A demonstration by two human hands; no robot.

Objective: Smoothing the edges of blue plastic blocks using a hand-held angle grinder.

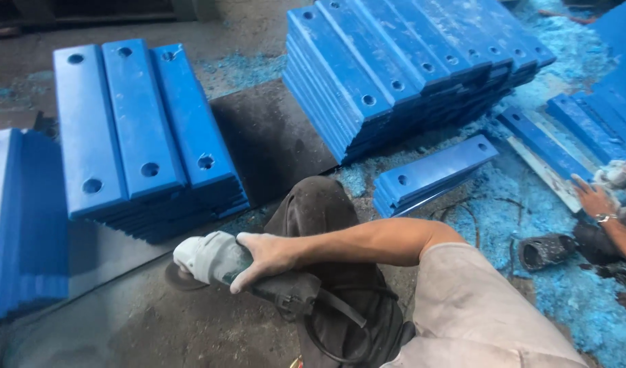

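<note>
Head view — my right hand (pixel 266 255), fingers clenched round a grey-bodied angle grinder (pixel 221 262), disc on the dusty floor (pixel 156 320) — left hand unseen.

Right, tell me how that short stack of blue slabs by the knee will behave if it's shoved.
The short stack of blue slabs looks rigid: flat, thick, straight-edged pieces. It would probably slide rather than tip, lying low and flat on the floor. The top slab may skate off, since the layers already sit slightly offset and blue shavings dust the ground.
</note>
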